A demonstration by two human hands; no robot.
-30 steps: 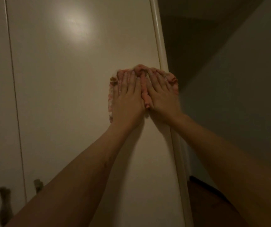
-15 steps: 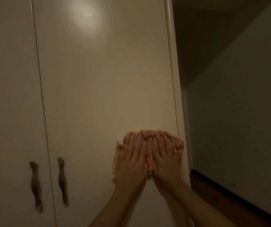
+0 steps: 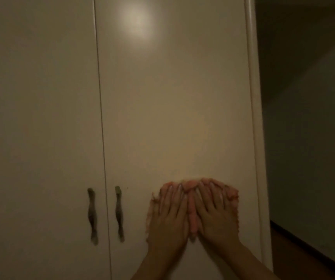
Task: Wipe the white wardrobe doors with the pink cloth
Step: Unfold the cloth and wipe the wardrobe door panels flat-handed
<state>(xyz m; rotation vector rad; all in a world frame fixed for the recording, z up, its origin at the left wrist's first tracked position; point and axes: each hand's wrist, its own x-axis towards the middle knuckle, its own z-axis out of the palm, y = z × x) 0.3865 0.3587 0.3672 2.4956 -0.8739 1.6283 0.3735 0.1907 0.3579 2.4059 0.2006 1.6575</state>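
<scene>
Pressing the pink cloth flat against the right wardrobe door, low down and close to its outer edge.

My left hand and right hand lie side by side on the cloth, fingers straight and spread, gripping nothing. A ridge of cloth is bunched up between them. Since only flat palm pressure pins it, I judge it could slide out or fold further on a fast stroke, leaving bare skin smearing the panel. Its right corner sits just beside the edge trim and may snag there. Further left are the two handles and the left door. In this dim light I could miss patches.
</scene>
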